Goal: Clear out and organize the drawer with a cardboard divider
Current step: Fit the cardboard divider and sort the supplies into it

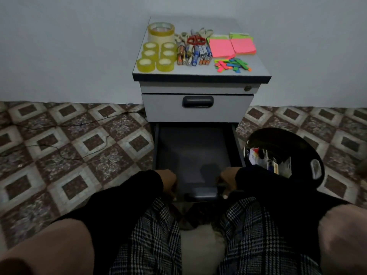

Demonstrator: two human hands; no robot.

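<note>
I see both hands on the open drawer (193, 153) front: left hand (167, 180), right hand (228, 178). Fingers curl over its edge. Tape rolls (155, 59) sit on the cabinet top (200, 71).

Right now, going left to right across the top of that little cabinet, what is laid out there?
Rolls of tape → pens and markers, with the scissors behind them → pink sticky note pads, with small coloured tabs in front.

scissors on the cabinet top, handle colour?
Red handles on the front scissors; the pairs behind look pale grey. Head view, the only one.
</note>
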